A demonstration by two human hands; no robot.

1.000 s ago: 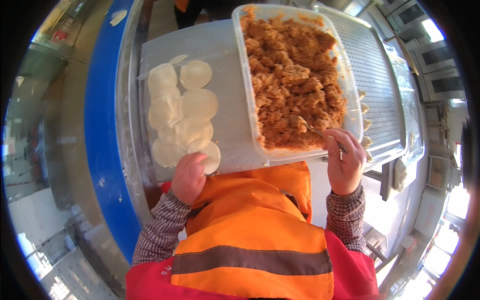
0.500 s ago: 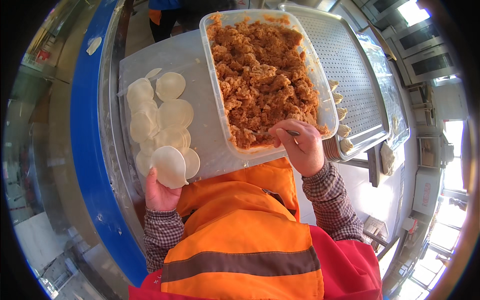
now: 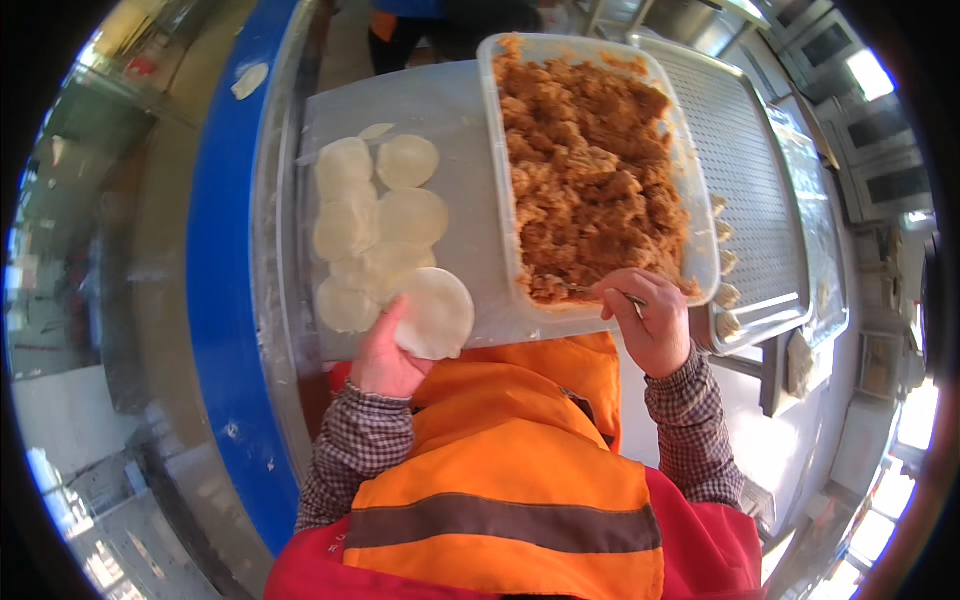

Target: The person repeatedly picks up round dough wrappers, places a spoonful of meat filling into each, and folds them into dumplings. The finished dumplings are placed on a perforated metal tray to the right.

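A thin round dough wrapper [image 3: 436, 310] is in my left hand [image 3: 380, 355], pinched near its left edge, just above the front of the grey board [image 3: 465, 130]. More pale wrappers [image 3: 408, 160] lie overlapping on the board's left part. My right hand [image 3: 648, 325] grips the metal handle of a spoon [image 3: 632, 299] at the near edge of a plastic tub [image 3: 498, 120] heaped with reddish-brown filling [image 3: 590, 170]. The spoon's tip is hard to make out in the filling.
A perforated metal tray [image 3: 740, 170] is right of the tub, with several pleated dumplings [image 3: 728, 298] along its left side. A blue edge strip [image 3: 228, 250] runs along the left. Another person's dark-clothed lower body [image 3: 430, 30] shows beyond the board.
My left hand has lifted a wrapper from the overlapping pile. My right hand has moved the spoon lower in the tub, and its handle now lies flatter.
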